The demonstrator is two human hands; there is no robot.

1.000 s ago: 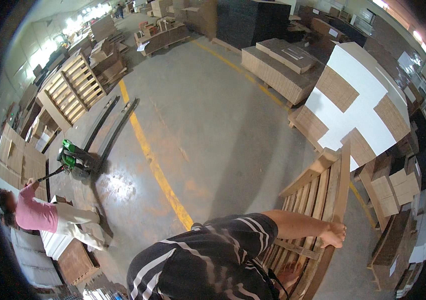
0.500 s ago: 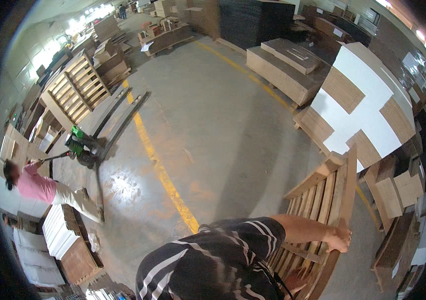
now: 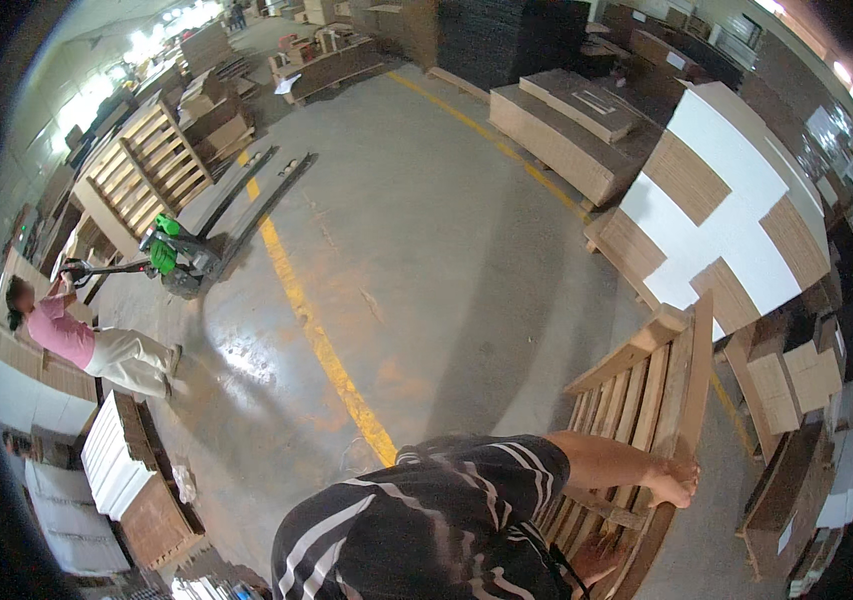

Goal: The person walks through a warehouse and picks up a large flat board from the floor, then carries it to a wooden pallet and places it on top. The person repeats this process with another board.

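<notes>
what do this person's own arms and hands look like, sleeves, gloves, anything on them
A short black sleeve with white stripes covers the upper part of the left arm; the forearm is bare. The left hand is ungloved, with no watch visible. The right hand also looks ungloved; its arm is mostly hidden.

- Near right: the left hand (image 3: 673,483) grips the edge of a tilted wooden pallet (image 3: 688,390); the right hand (image 3: 594,560) is nearer, by its slats.
- Left: a person (image 3: 61,330) in pink holds the handle of a green-and-black pallet truck (image 3: 171,250).
- Middle: a yellow line (image 3: 308,325) crosses grey floor (image 3: 396,250).
- Right: a white-and-brown stack (image 3: 736,165).
- Far left: a second pallet (image 3: 138,190), on edge.
</notes>
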